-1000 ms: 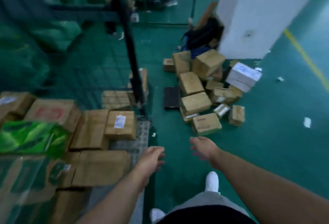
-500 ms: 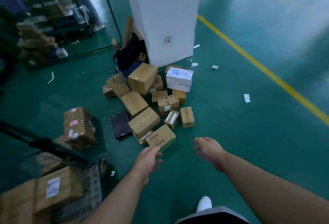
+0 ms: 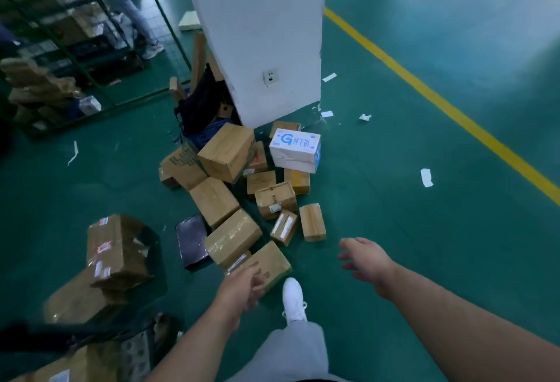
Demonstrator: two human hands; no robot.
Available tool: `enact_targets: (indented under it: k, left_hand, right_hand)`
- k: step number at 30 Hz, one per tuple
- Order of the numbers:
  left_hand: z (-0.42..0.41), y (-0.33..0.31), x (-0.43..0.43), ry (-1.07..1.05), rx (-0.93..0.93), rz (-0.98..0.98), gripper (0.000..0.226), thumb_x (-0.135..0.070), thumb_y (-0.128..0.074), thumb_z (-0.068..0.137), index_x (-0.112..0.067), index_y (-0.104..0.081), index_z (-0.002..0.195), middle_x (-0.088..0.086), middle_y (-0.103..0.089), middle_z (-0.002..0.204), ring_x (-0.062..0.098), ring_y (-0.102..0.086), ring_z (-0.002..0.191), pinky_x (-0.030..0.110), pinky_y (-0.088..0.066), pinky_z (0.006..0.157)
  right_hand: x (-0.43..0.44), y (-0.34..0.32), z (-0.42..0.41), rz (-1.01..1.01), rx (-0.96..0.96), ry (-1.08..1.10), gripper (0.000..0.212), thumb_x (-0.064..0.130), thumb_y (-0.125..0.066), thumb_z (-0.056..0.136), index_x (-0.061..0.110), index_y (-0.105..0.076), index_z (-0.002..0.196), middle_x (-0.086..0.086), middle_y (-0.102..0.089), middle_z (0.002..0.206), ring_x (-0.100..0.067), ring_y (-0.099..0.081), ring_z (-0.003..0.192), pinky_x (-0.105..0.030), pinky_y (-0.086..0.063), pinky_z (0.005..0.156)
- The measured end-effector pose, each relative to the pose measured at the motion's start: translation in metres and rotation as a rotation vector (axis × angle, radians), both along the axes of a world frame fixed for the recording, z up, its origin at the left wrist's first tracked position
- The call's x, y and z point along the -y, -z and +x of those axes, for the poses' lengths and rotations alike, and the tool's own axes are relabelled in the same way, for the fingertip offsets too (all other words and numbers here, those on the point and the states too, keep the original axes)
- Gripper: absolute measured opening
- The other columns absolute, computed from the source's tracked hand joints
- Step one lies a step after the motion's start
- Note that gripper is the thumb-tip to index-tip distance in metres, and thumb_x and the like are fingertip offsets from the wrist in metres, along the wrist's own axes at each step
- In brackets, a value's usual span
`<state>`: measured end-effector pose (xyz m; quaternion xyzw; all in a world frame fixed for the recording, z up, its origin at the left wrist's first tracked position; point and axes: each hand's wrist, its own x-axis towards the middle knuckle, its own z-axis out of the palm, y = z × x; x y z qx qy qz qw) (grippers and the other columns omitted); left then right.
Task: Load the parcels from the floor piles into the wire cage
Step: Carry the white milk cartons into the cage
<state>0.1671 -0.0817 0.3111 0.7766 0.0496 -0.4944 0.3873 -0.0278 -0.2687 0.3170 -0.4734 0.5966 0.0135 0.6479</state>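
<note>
Here both hands reach forward over the green floor (image 3: 424, 230) and neither holds anything: the left hand (image 3: 242, 289) has its fingers loosely curled and hangs above the near edge of the closest brown box (image 3: 268, 263), though whether it touches the cardboard cannot be told, while the right hand (image 3: 365, 260) is spread wide, fingers apart, over bare floor to the right of that box. The parcels lie in a pile (image 3: 239, 187) at the foot of the white pillar (image 3: 257, 33), mostly brown cartons tumbled against one another, with a white box printed in blue (image 3: 295, 149) on the pillar's near right side and a flat black packet (image 3: 192, 240) on the floor at the pile's left edge. Well to the left of the pillar, two larger taped cartons (image 3: 118, 249) sit stacked apart from the pile. The wire cage (image 3: 91, 348) shows only as a dark rail and mesh corner far below and left of the pillar, with cartons already inside it. A white shoe (image 3: 293, 299) is planted just short of the closest box. Behind the pillar to the left stands a green metal rack (image 3: 91, 48) with another person's legs (image 3: 130, 8) beyond it. A yellow line (image 3: 439, 99) crosses the floor on the pillar's right.
</note>
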Motion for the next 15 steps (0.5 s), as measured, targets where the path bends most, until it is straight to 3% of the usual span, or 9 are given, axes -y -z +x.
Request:
enact_targets:
  k: [3, 7, 10, 13, 15]
  left_hand:
    - [0.031, 0.014, 0.060, 0.087, 0.002, 0.021, 0.021, -0.028, -0.060, 0.100, -0.012, -0.065, 0.113, 0.012, -0.072, 0.106, 0.027, -0.066, 0.092, 0.035, -0.050, 0.070]
    - [0.074, 0.017, 0.162, 0.284, 0.041, 0.041, 0.021, -0.032, -0.055, 0.099, -0.018, -0.065, 0.112, 0.009, -0.069, 0.110, 0.027, -0.067, 0.100, 0.043, -0.055, 0.090]
    - [0.094, 0.009, 0.252, 0.343, 0.033, -0.049, 0.023, -0.034, -0.056, 0.099, -0.017, -0.064, 0.112, 0.011, -0.071, 0.110, 0.028, -0.069, 0.098, 0.039, -0.054, 0.082]
    - [0.100, -0.002, 0.328, 0.410, 0.030, -0.095, 0.022, -0.035, -0.058, 0.099, -0.017, -0.065, 0.109, 0.008, -0.071, 0.109, 0.027, -0.070, 0.100, 0.045, -0.056, 0.093]
    - [0.095, 0.001, 0.370, 0.425, 0.008, -0.103, 0.021, -0.035, -0.059, 0.100, -0.018, -0.065, 0.110, 0.006, -0.071, 0.108, 0.023, -0.071, 0.096, 0.041, -0.058, 0.087]
  right_hand:
    - [0.043, 0.002, 0.018, -0.016, -0.005, 0.012, 0.025, 0.037, -0.053, 0.101, 0.019, -0.061, 0.116, -0.005, -0.069, 0.112, -0.021, -0.067, 0.099, -0.031, -0.049, 0.075]
    - [0.100, -0.013, 0.026, -0.054, -0.053, 0.095, 0.022, 0.035, -0.052, 0.102, 0.018, -0.062, 0.113, -0.005, -0.070, 0.111, -0.022, -0.066, 0.095, -0.029, -0.047, 0.072]
    - [0.152, -0.024, 0.026, -0.071, -0.083, 0.187, 0.023, 0.036, -0.052, 0.102, 0.019, -0.062, 0.115, -0.004, -0.070, 0.110, -0.025, -0.068, 0.104, -0.031, -0.049, 0.077]
    - [0.194, -0.024, 0.028, -0.055, -0.076, 0.283, 0.022, 0.036, -0.052, 0.102, 0.020, -0.062, 0.114, -0.003, -0.069, 0.111, -0.022, -0.067, 0.101, -0.031, -0.048, 0.077]
    - [0.224, -0.018, 0.028, -0.029, -0.077, 0.325, 0.022, 0.035, -0.052, 0.102, 0.019, -0.061, 0.115, -0.003, -0.069, 0.112, -0.021, -0.067, 0.099, -0.031, -0.048, 0.077]
